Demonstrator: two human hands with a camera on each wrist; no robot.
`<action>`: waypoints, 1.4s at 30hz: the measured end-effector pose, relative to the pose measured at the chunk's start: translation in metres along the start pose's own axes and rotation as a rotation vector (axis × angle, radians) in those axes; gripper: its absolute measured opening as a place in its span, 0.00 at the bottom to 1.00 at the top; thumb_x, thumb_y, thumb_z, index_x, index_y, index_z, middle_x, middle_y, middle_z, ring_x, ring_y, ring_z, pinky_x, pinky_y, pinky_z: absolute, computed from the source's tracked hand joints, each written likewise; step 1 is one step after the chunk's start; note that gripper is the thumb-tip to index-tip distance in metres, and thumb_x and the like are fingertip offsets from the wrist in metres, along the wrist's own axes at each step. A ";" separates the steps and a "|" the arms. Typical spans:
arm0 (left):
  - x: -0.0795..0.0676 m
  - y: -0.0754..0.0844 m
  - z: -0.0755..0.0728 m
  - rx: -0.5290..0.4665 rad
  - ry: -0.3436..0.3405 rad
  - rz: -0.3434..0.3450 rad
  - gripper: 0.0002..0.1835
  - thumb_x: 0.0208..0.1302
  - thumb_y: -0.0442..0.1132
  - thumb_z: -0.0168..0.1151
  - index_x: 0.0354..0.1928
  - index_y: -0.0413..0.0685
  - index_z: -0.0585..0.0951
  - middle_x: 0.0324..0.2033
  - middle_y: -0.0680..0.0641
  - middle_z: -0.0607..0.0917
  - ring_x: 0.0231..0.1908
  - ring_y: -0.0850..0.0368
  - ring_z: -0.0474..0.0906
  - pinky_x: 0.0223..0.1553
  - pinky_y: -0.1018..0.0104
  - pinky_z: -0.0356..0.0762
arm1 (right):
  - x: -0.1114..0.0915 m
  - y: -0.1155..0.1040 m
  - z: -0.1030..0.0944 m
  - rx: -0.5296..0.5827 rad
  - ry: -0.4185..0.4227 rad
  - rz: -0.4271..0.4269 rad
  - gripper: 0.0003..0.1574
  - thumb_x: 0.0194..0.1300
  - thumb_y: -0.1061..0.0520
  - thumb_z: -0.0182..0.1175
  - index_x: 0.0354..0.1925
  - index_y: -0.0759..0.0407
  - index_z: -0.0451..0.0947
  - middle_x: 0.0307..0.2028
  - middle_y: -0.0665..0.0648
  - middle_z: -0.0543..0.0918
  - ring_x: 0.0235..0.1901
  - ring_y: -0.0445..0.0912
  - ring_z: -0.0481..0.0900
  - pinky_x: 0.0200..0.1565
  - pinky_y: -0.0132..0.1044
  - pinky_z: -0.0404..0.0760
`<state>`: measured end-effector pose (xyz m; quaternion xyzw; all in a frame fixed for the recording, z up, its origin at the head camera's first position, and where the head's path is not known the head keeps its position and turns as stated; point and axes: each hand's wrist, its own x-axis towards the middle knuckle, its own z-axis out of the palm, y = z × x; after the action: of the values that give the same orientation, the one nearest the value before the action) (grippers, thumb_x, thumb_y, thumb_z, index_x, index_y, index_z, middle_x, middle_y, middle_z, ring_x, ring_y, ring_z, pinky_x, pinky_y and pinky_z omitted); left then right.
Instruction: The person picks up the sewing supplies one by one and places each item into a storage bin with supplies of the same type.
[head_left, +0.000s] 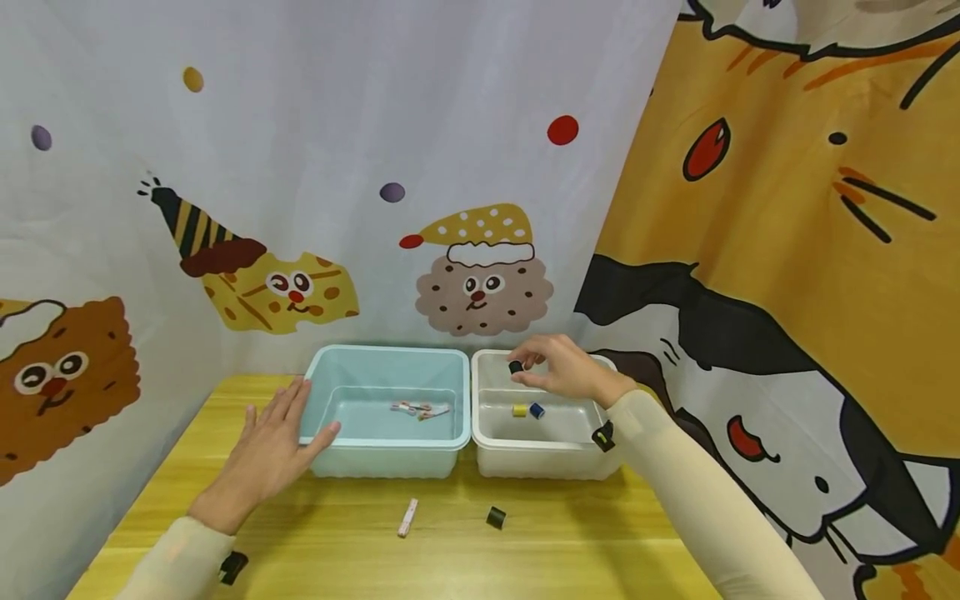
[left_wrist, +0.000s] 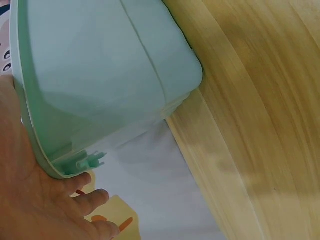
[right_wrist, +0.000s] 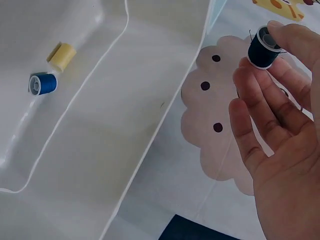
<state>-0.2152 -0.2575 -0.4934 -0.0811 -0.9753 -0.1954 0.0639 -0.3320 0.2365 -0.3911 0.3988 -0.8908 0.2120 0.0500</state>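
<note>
Pinching dark spool (head_left: 515, 367) above white bin (head_left: 540, 445) on right, right hand (head_left: 558, 367) clamped on it. Left hand (head_left: 262, 450), fingers apart, at left rim of blue bin (head_left: 382, 462). I'd lower it near yellow spool (head_left: 520, 411), then release gently, avoiding bounce.

**Right hand (head_left: 562, 367) pinching, left hand (head_left: 266, 446) extending its fingers**

Your left forearm (head_left: 180, 558) is slanting in from the lower left; your fingers are pointing forward, mostly straight, with the thumb standing apart. Your right forearm (head_left: 690, 475) is reaching in from the lower right, and that thumb is pressing toward bent fingers, the little finger curving separately.
</note>
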 end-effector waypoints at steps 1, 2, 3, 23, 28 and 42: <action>0.000 0.000 0.000 0.000 0.000 -0.001 0.60 0.87 0.76 0.53 0.95 0.34 0.51 0.94 0.28 0.53 0.90 0.18 0.52 0.82 0.06 0.45 | 0.002 0.001 0.001 0.002 -0.008 0.007 0.19 0.78 0.53 0.79 0.62 0.57 0.93 0.53 0.55 0.97 0.49 0.49 0.95 0.59 0.53 0.96; -0.001 0.000 0.000 0.001 0.000 0.000 0.60 0.87 0.76 0.52 0.95 0.34 0.51 0.94 0.28 0.53 0.90 0.18 0.53 0.82 0.06 0.46 | 0.005 0.003 0.002 0.005 -0.017 0.016 0.19 0.78 0.53 0.79 0.62 0.57 0.93 0.53 0.55 0.97 0.49 0.50 0.95 0.59 0.54 0.95; -0.001 0.000 0.000 0.000 0.000 0.000 0.60 0.87 0.76 0.52 0.95 0.34 0.51 0.94 0.28 0.53 0.90 0.19 0.53 0.82 0.06 0.46 | 0.007 0.004 0.003 0.007 -0.025 0.021 0.18 0.78 0.53 0.79 0.62 0.56 0.94 0.53 0.55 0.97 0.49 0.50 0.95 0.60 0.55 0.95; 0.000 0.000 -0.002 0.013 0.014 -0.001 0.59 0.87 0.74 0.54 0.95 0.34 0.51 0.94 0.27 0.53 0.90 0.18 0.54 0.82 0.07 0.49 | 0.044 0.034 0.027 0.005 -0.160 0.102 0.17 0.78 0.51 0.80 0.60 0.55 0.95 0.54 0.52 0.98 0.47 0.44 0.96 0.58 0.47 0.96; 0.000 -0.001 -0.001 0.010 0.013 0.000 0.59 0.87 0.73 0.55 0.95 0.34 0.51 0.93 0.27 0.54 0.90 0.18 0.54 0.82 0.07 0.48 | 0.048 0.040 0.036 0.038 -0.175 0.126 0.18 0.76 0.51 0.82 0.60 0.55 0.95 0.51 0.53 0.99 0.48 0.46 0.97 0.58 0.46 0.96; -0.002 -0.001 0.002 -0.002 0.027 -0.002 0.59 0.87 0.75 0.55 0.95 0.36 0.52 0.94 0.29 0.54 0.90 0.20 0.54 0.83 0.08 0.47 | 0.053 0.054 0.058 0.091 -0.208 0.196 0.15 0.68 0.58 0.86 0.51 0.54 0.96 0.42 0.52 0.99 0.43 0.41 0.96 0.56 0.42 0.96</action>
<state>-0.2132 -0.2584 -0.4958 -0.0777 -0.9742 -0.1974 0.0769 -0.4022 0.2076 -0.4482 0.3317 -0.9153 0.2134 -0.0813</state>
